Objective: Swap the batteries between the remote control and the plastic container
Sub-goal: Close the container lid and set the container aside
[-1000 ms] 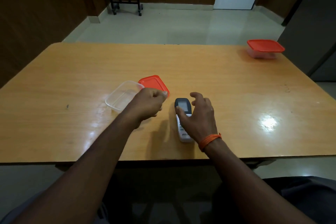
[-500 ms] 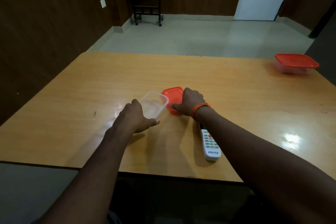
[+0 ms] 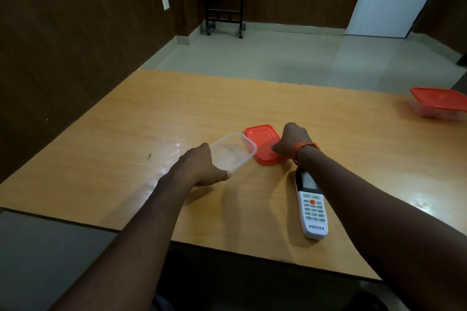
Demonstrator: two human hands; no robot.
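**Hands settled on container and lid**

Since half a second ago the hands have barely shifted. The left hand (image 3: 199, 168) grips the near rim of the clear plastic container (image 3: 233, 151). The right hand (image 3: 292, 141) rests on the orange lid (image 3: 262, 142) just beside it; its grasp cannot be told. The white remote control (image 3: 312, 209) lies face up near the wooden table (image 3: 126, 159) edge. A second lidded container (image 3: 438, 103) sits far right.

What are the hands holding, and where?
The left hand grips the clear container by its near rim. The right hand rests on the orange lid at its right edge; nothing is lifted.
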